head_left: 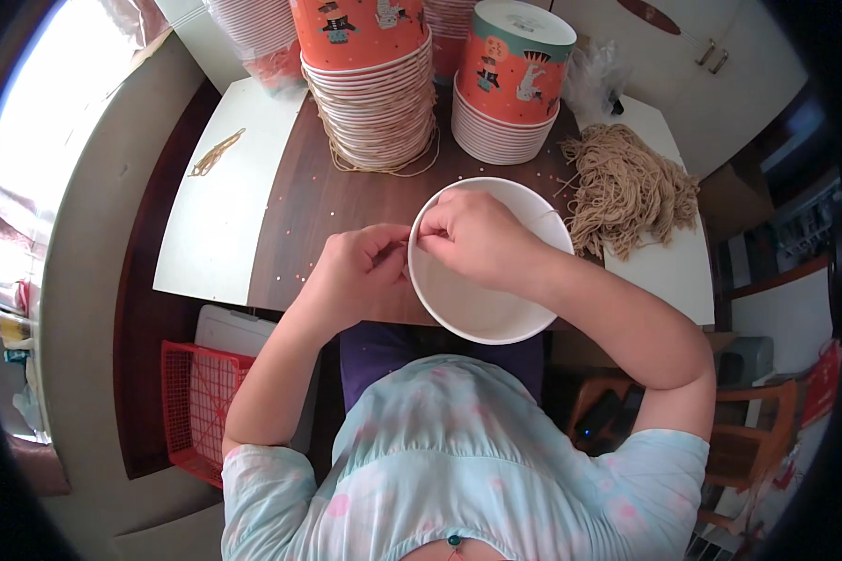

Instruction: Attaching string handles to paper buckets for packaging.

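White paper bowl (482, 309) under right hand (472, 238)

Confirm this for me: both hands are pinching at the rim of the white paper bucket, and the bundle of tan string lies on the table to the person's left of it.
One thing is off. The bundle of tan string lies to the person's right of the white paper bucket, not the left. The rest holds: the left hand and right hand both pinch at its rim, as the head view shows.

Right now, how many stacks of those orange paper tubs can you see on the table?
2 clear ones: a tall stack at the table's far middle and a shorter stack to its right. Further tubs behind them, partly cut off at the picture's top edge, may be more stacks.
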